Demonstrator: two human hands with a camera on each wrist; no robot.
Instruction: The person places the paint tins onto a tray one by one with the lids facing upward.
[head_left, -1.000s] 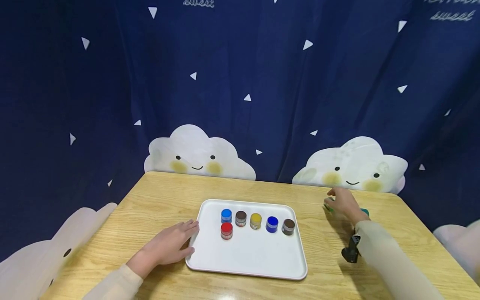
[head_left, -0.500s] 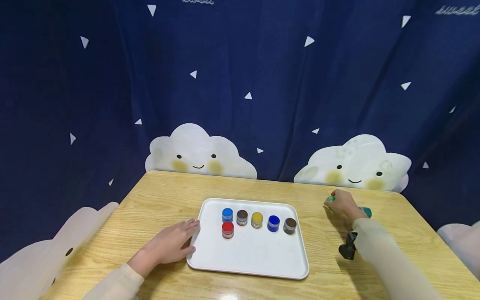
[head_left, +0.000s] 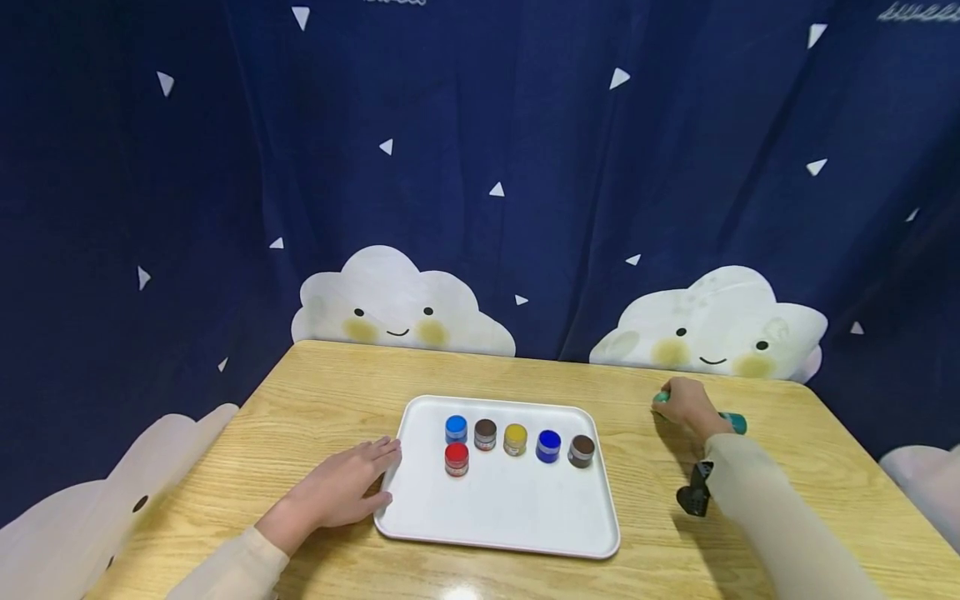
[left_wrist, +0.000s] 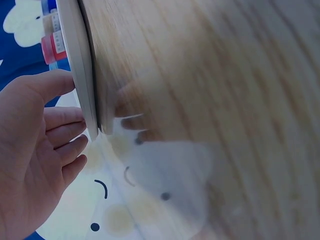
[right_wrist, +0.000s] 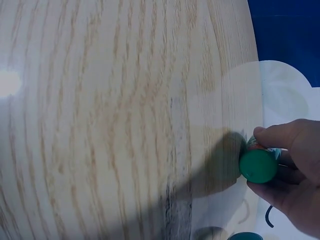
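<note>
At the back right of the table my right hand (head_left: pixel 688 404) pinches a small paint jar with a green lid (right_wrist: pixel 258 166) between thumb and fingers, right over the wood. In the right wrist view the jar's round lid faces the camera. Beside that hand sits another jar with a teal lid (head_left: pixel 733 422), partly hidden behind the wrist. My left hand (head_left: pixel 341 485) lies at the left rim of a white tray (head_left: pixel 525 521), its fingertips and thumb touching the edge, fingers extended. In the left wrist view the left hand (left_wrist: pixel 35 145) shows palm and fingers against the rim.
On the tray, a back row holds a light blue jar (head_left: pixel 456 429), two brown-lidded jars, a yellow jar (head_left: pixel 515 439) and a dark blue jar (head_left: pixel 548 446). A red jar (head_left: pixel 457 459) stands in front of the light blue one. A dark blue curtain (head_left: pixel 450 167) hangs behind the table.
My right hand has closed its fingers round the green-lidded jar, whose lid now shows at the fingertips. The left hand stays at the tray rim. The view shifts slightly.
</note>
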